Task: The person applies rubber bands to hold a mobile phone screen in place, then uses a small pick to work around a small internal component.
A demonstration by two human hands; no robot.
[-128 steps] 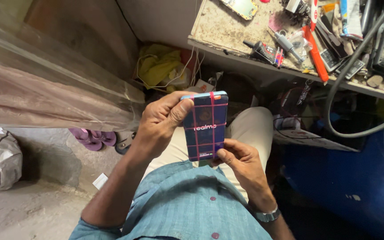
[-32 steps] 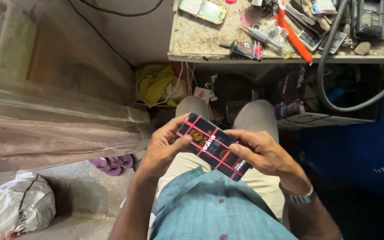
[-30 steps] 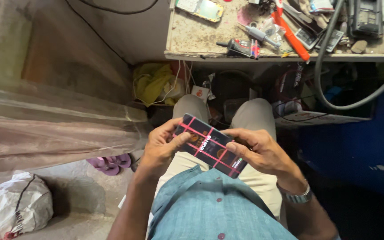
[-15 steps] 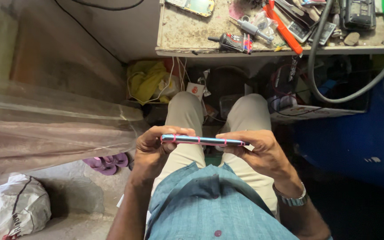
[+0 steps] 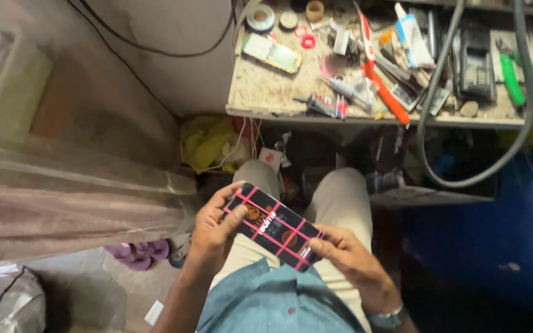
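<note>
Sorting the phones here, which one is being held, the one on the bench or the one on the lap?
The dark phone with pink grid lines, gripped by left hand and right hand; the other phone lies untouched on the workbench.

Location type: a small repair workshop. Indicators: a worn, stained workbench point(image 5: 266, 92) crowded with hand tools, including an orange-handled tool point(image 5: 382, 92), green-handled pliers point(image 5: 513, 79), tape rolls point(image 5: 260, 16), a tube point(image 5: 413, 42) and a dismantled phone point(image 5: 272, 53). A grey hose point(image 5: 439, 80) and loose wiring point(image 5: 155, 49) hang beside it.

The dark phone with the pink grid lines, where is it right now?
In the head view the phone sits low in the middle, held over the person's lap between the left hand and the right hand, below the cluttered workbench.
</note>
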